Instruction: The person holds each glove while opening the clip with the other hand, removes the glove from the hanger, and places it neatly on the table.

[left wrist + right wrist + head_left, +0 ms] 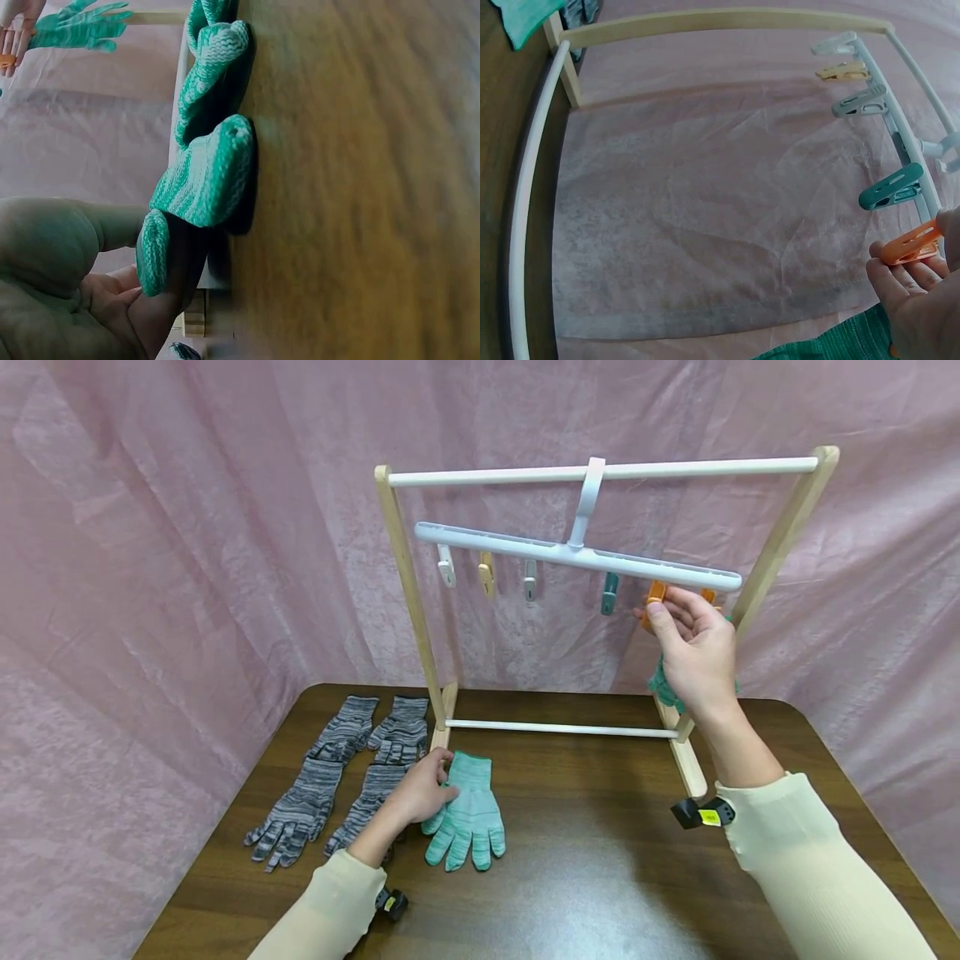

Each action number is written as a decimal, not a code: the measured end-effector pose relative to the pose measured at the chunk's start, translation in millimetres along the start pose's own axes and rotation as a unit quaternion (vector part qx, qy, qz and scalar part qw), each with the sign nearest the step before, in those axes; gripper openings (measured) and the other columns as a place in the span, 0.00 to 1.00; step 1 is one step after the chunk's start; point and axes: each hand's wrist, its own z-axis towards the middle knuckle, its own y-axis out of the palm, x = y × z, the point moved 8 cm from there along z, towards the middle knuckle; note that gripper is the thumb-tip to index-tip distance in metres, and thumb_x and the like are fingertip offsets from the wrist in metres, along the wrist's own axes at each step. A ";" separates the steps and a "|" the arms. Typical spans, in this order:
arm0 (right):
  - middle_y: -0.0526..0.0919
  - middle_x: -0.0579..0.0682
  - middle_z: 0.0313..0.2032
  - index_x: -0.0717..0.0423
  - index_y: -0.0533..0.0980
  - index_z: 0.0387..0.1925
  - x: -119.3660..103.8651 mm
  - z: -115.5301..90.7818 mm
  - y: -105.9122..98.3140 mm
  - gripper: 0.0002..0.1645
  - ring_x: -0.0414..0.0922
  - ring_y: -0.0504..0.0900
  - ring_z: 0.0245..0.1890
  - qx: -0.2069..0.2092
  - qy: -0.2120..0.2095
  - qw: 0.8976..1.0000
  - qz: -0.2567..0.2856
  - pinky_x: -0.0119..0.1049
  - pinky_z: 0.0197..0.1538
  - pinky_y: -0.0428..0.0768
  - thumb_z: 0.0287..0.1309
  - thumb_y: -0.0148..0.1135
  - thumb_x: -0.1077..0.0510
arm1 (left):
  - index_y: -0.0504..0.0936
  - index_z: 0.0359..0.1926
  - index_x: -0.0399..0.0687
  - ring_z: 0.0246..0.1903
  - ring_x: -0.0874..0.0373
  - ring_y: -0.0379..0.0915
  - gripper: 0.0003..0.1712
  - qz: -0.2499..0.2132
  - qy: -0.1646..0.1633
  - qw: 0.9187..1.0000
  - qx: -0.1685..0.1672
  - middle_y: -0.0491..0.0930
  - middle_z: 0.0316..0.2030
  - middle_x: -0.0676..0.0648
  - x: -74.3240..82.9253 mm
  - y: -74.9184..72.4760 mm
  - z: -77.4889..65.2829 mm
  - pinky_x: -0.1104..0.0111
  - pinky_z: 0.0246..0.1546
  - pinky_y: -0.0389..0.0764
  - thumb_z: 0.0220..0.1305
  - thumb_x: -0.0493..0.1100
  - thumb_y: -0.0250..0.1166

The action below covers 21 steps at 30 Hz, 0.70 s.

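Observation:
My right hand pinches an orange clip near the right end of the white hanger, thumb on one side and fingers on the other. Behind that hand hangs a green glove, partly hidden, below a second orange clip. Down on the table, my left hand holds the edge of another green glove, which lies flat with its fingers toward me. In the left wrist view, thumb and fingers stand about a narrow part of this glove.
The hanger hooks over the top bar of a wooden rack and tilts down to the right. White, yellow, grey and teal clips hang along it. Several grey striped gloves lie at the left of the brown table.

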 end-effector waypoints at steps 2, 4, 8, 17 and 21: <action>0.86 0.55 0.53 0.71 0.73 0.67 -0.5 -0.5 0.3 0.30 0.48 0.87 0.54 -0.001 0.000 1.000 -0.002 0.29 0.57 0.82 0.75 0.65 0.54 | 0.72 0.69 0.38 0.42 0.49 0.78 0.31 0.004 0.000 1.000 -0.002 0.79 0.43 0.42 0.2 0.3 -0.4 0.51 0.44 0.80 0.68 0.35 0.72; 0.86 0.57 0.54 0.71 0.73 0.68 -1.0 -0.8 0.7 0.30 0.47 0.87 0.54 -0.003 0.001 1.000 -0.006 0.30 0.57 0.82 0.76 0.64 0.54 | 0.72 0.69 0.37 0.42 0.49 0.78 0.32 0.009 0.000 1.000 -0.003 0.79 0.43 0.42 0.1 0.6 -0.8 0.51 0.44 0.81 0.68 0.35 0.72; 0.84 0.63 0.57 0.70 0.72 0.69 -2.3 -2.3 0.6 0.31 0.46 0.86 0.55 -0.011 0.001 0.999 -0.030 0.30 0.58 0.81 0.77 0.62 0.52 | 0.72 0.69 0.37 0.40 0.51 0.77 0.32 0.017 0.002 1.000 -0.002 0.79 0.41 0.44 1.0 0.9 -2.0 0.53 0.43 0.81 0.68 0.35 0.73; 0.76 0.66 0.68 0.68 0.69 0.73 -2.9 -6.2 -4.2 0.33 0.49 0.81 0.65 -0.003 0.002 0.997 -0.081 0.32 0.64 0.78 0.77 0.63 0.54 | 0.74 0.65 0.34 0.28 0.56 0.74 0.29 0.020 0.019 0.999 0.023 0.77 0.30 0.48 8.1 -7.7 -6.9 0.60 0.33 0.77 0.65 0.31 0.73; 0.76 0.64 0.69 0.67 0.70 0.74 -5.1 -10.4 -5.4 0.32 0.53 0.78 0.68 0.000 -0.011 0.996 -0.087 0.35 0.66 0.77 0.76 0.64 0.57 | 0.73 0.66 0.33 0.26 0.57 0.75 0.30 0.027 0.017 0.999 0.025 0.79 0.29 0.48 10.0 -10.8 -9.8 0.61 0.31 0.78 0.66 0.31 0.72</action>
